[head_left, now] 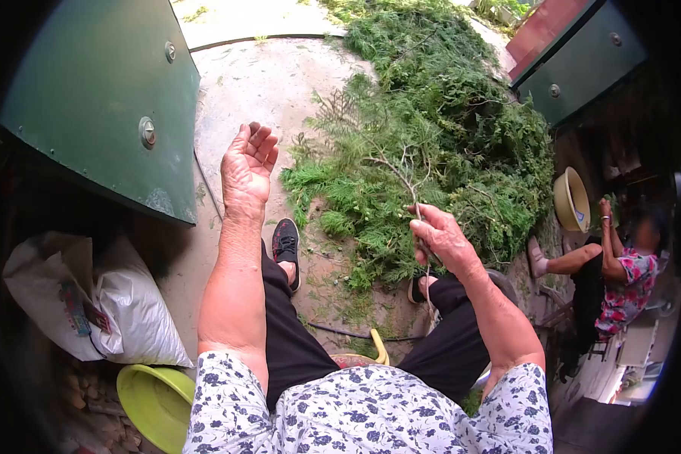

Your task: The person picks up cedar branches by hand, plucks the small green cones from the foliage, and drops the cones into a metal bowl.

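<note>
My right hand (440,240) grips a thin, forked conifer branch (396,169) by its bare stem. The branch's feathery tip points away to the upper left, over a big heap of green cuttings (469,144). Raised to the left of the heap, my left hand (251,165) is apart from the branch and holds nothing. Its palm is turned up, with the fingers loosely curled and spread. Part of the heap lies on the ground just beyond my feet.
A green metal door (98,91) stands at the left, above a white sack (132,314) and a lime basin (138,412). Between my legs is a yellow curved handle (379,348). At the right another person (628,284) sits near a cream basin (565,204).
</note>
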The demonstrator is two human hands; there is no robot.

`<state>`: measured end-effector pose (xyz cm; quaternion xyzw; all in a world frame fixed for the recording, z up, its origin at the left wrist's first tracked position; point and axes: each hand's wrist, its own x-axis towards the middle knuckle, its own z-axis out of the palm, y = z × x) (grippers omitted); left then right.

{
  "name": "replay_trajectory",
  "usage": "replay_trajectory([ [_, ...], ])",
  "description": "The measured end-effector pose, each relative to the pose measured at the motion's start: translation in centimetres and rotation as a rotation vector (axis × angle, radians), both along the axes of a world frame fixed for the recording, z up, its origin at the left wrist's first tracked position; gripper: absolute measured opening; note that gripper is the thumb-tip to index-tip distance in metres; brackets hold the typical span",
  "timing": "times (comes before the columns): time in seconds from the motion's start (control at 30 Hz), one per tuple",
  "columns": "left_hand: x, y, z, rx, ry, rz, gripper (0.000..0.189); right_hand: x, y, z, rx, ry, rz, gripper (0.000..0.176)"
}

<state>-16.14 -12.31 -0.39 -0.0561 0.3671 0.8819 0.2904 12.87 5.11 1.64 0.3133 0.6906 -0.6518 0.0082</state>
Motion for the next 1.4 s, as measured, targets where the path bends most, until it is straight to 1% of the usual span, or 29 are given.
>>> replay_trajectory([
  [0.03, 0.0, 0.0, 0.0, -0.003, -0.025, 0.010, 0.016, 0.4, -0.5, -0.9, 0.057, -0.119, 0.058, 0.034],
  [0.07, 0.0, 0.0, 0.2, 0.009, -0.011, 0.014, 0.017, 0.6, -1.4, -0.7, 0.137, -0.199, 0.105, 0.027],
  [0.1, 0.1, -0.2, 0.1, 0.014, -0.006, 0.018, 0.017, 1.0, -1.9, -0.9, 0.121, -0.249, 0.139, 0.021],
  [0.17, 0.1, -0.2, 0.2, 0.013, -0.016, 0.034, 0.017, 2.1, -2.3, -2.3, 0.025, -0.311, 0.152, 0.018],
  [0.23, 0.0, -0.1, 0.3, 0.030, -0.005, 0.044, 0.017, 3.1, -2.7, -3.7, 0.111, -0.448, 0.343, 0.018],
  [0.3, 0.2, 0.0, 0.5, -0.014, -0.029, 0.039, 0.018, 4.1, -3.8, -4.6, 0.227, -0.513, 0.604, 0.018],
  [0.37, 0.4, 0.2, 0.2, 0.003, -0.029, 0.031, 0.017, 5.9, -4.0, -8.9, 0.182, -0.455, 0.963, 0.021],
  [0.43, 0.4, 0.6, 0.1, 0.011, -0.049, 0.018, 0.016, 4.8, -5.0, -8.2, 0.019, -0.761, 0.969, 0.023],
  [0.47, 0.2, 0.8, 0.2, 0.015, -0.045, 0.019, 0.016, 3.8, -4.7, -7.7, -0.006, -0.785, 0.946, 0.021],
  [0.5, 0.1, 0.9, 0.3, 0.002, -0.049, 0.014, 0.016, 2.8, -3.7, -7.4, -0.103, -0.748, 0.812, 0.018],
  [0.53, 0.3, 0.8, 0.2, -0.022, -0.063, 0.007, 0.016, 0.7, -2.1, -5.7, -0.098, -0.736, 0.693, 0.014],
  [0.57, 0.3, 0.7, 0.0, -0.031, -0.066, 0.009, 0.016, -1.4, 0.6, -4.8, 0.124, -0.517, 0.535, 0.013],
  [0.6, 0.2, 0.9, 0.0, -0.023, -0.059, 0.008, 0.016, -4.9, 3.7, -0.8, 0.067, -0.382, 0.220, 0.015],
  [0.63, 0.3, 1.2, 0.1, -0.017, -0.054, 0.002, 0.016, -7.6, 8.0, 1.8, 0.122, -0.133, 0.003, 0.032],
  [0.67, 0.4, 1.3, 0.3, -0.031, -0.061, 0.000, 0.016, -9.9, 11.1, 5.2, 0.161, 0.240, -0.086, 0.056],
  [0.7, 0.4, 1.6, 0.4, -0.025, -0.051, 0.001, 0.016, -11.5, 13.7, 8.2, 0.259, 0.371, -0.223, 0.077],
  [0.73, 0.4, 1.7, 0.4, -0.017, -0.053, 0.020, 0.016, -12.2, 14.7, 11.4, 0.313, 0.497, -0.317, 0.089],
  [0.77, 0.6, 1.8, 0.3, -0.013, -0.059, 0.035, 0.016, -12.9, 15.6, 13.0, 0.430, 0.578, -0.442, 0.079],
  [0.83, 0.5, 1.8, 0.4, -0.005, -0.053, 0.023, 0.017, -13.3, 15.7, 12.5, 0.460, 0.636, -0.545, 0.055],
  [0.9, 0.5, 1.9, 0.3, -0.054, -0.050, 0.010, 0.016, -12.7, 13.5, 9.0, 0.370, 0.593, -0.483, 0.031],
  [0.93, 0.3, 1.9, -0.1, -0.028, -0.062, -0.003, 0.016, -12.3, 11.6, 7.0, 0.268, 0.569, -0.467, 0.022],
  [0.97, 0.3, 2.0, -0.2, -0.047, -0.075, -0.008, 0.016, -11.7, 10.6, 4.2, 0.215, 0.523, -0.453, 0.020],
  [1.07, 0.5, 2.3, -0.1, -0.017, -0.067, -0.019, 0.016, -8.6, 8.2, -4.6, 0.025, 0.283, -0.475, 0.016],
  [1.2, 0.4, 2.5, -0.2, -0.003, -0.093, -0.054, 0.014, -2.9, 6.5, -15.6, -0.007, 0.015, -0.467, 0.019],
  [1.23, 0.4, 2.5, -0.1, 0.003, -0.074, -0.061, 0.014, -1.7, 6.2, -17.5, -0.023, -0.009, -0.470, 0.019],
  [1.3, 0.9, 2.8, 0.5, -0.047, -0.066, -0.053, 0.014, -0.2, 5.7, -20.5, -0.019, -0.202, -0.546, 0.018],
  [1.37, 1.1, 3.2, 0.5, -0.054, -0.055, -0.062, 0.014, 0.4, 5.3, -22.7, -0.030, -0.283, -0.560, 0.018],
  [1.4, 1.1, 3.3, 0.5, -0.043, -0.072, -0.076, 0.014, 0.3, 5.2, -23.7, -0.064, -0.268, -0.582, 0.019],
])
